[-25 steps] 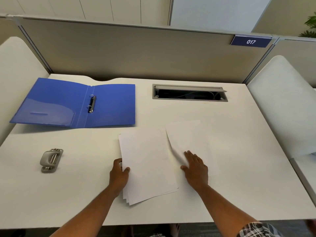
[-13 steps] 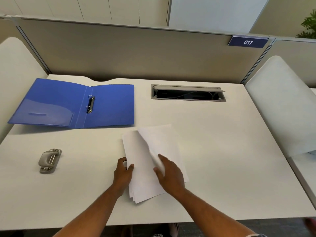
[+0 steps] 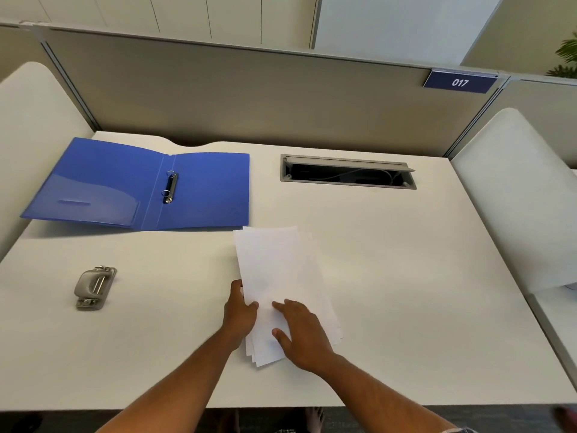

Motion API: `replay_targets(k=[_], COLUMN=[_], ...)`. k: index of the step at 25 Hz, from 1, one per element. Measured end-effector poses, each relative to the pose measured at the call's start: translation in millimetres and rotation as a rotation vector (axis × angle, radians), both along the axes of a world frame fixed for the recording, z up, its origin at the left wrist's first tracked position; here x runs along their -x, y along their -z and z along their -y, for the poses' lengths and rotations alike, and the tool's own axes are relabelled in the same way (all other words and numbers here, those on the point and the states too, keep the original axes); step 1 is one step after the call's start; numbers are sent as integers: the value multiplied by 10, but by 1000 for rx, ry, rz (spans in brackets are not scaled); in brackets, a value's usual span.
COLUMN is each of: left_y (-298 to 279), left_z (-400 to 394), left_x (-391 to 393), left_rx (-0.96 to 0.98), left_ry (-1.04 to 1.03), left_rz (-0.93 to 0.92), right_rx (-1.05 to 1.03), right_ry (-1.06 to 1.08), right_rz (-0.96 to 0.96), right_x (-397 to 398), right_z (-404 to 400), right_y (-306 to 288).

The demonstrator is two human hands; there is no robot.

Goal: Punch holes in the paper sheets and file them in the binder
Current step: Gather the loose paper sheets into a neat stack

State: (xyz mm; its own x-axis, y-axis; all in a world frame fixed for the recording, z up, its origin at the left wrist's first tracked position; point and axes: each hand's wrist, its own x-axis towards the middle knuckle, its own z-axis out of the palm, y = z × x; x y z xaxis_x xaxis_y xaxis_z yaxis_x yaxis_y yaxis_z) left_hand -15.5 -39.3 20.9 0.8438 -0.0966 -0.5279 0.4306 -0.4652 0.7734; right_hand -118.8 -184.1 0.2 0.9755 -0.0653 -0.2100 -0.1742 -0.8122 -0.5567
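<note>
Bare forearms, no watch or rings visible; plaid sleeve edge (image 3: 462,430) at right arm, bottom frame.

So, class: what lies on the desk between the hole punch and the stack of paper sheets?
Nothing: in the head view, only bare white desk lies between the hole punch and the paper sheets.

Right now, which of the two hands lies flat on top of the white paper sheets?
The right hand lies flat on the white paper sheets; the left hand grips their left edge instead.
</note>
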Motion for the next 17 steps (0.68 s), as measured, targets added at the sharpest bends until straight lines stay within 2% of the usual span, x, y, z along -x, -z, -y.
replay_targets(k=[3, 4, 6, 8, 10, 11, 17], left_y=[-68, -93, -135, -202, -293, -346, -781], left_z=[-56, -82, -120, -120, -86, -57, 134], left_x=[-19, -28, -55, -69, -72, -77, -160], left_rx=[32, 44, 75, 115, 166, 183, 255], left_ry=[11, 24, 51, 73, 99, 112, 11], left_rz=[39, 54, 75, 81, 99, 120, 341], right_rx=[-20, -20, -131, -452, -793, -820, -549], right_ry=[234, 353, 617, 718, 682, 658, 727], right_rz=[260, 285, 162, -3, -44, -6, 366], right_x=[-93, -160, -315, -461, -541, -555, -559], right_z=[320, 450, 694, 927, 1063, 1056, 691], right_y=[7, -24, -186, -374, -521, -595, -961])
